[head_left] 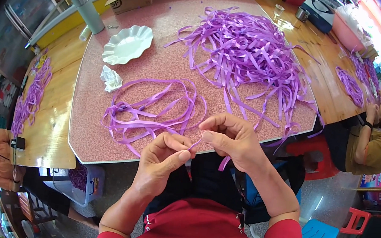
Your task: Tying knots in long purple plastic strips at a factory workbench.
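A narrow purple ribbon [195,144] runs between my two hands, just off the near edge of the table. My left hand [163,157] pinches it between thumb and forefinger. Close by on the right, my right hand [233,141] is closed with thumb and forefinger at the ribbon's other end, the remaining fingers curled. A purple ribbon end [224,163] hangs beneath the right hand. Beyond my hands lies a loose coil of purple ribbons [156,126] with darker knot-like bits. Behind it to the right is a large tangled heap of purple ribbons [246,50].
On the pink tabletop [171,45] are a scalloped white dish [128,45], crumpled tissue [110,79] and an open cardboard box [131,1]. A grey-green flask [88,11] stands at the left. Co-workers sit at right [372,146] and left [0,157], near more ribbons.
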A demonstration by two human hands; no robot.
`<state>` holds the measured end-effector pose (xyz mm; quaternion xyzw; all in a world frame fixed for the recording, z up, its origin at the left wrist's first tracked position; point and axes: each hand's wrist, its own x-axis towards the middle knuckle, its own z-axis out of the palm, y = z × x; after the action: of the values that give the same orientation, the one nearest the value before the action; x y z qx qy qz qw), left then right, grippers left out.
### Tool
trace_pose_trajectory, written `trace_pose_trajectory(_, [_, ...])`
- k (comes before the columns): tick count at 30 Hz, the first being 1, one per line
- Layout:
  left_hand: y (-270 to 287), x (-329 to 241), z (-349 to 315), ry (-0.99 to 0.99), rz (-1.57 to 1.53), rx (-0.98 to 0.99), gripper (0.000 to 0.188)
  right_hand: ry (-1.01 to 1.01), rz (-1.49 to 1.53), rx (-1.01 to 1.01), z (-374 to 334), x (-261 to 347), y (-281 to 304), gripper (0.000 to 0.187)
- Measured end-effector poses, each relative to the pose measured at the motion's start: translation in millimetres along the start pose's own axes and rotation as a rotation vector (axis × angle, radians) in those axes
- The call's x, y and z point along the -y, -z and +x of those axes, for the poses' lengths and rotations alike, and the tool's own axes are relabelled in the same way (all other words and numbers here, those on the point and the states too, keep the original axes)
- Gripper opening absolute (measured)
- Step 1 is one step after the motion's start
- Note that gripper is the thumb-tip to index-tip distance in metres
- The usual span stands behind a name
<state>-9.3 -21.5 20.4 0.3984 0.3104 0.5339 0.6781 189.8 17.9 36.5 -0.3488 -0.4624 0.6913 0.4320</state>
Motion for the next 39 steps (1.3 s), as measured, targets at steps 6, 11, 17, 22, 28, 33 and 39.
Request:
trace_pose_trajectory(6, [-5,9,3,-0.180,0.000,-0.148,0.011,0.073,-0.006,-0.102,-3,-24,-23,0.012])
trace_pose_trajectory(11, [8,-1,14,-0.638,0.945,-0.041,0.016,0.114,-0.156,-0.083,-11,-20,-26,0.016])
trace_pose_trajectory(17, [20,-9,10,-0.205,0.519,-0.083,0.009,-0.160,0.115,0.025,2,-3,-3,0.017])
trace_pose_trajectory(22, [12,-5,7,0.007,0.090,0.037,0.009,-0.204,0.415,0.095,6,-5,15,0.016])
trace_pose_trajectory(28, [3,9,14,-0.370,0.389,-0.082,0.013,-0.299,0.345,-0.059,3,-18,-5,0.011])
trace_pose_trajectory(33, [0,-2,22,-0.836,1.205,-0.015,0.023,0.039,-0.059,-0.092,-1,-17,-12,0.016])
trace_pose_trajectory(39, [0,-9,27,-0.872,1.345,0.073,0.024,-0.020,-0.051,-0.085,3,-10,-11,0.015])
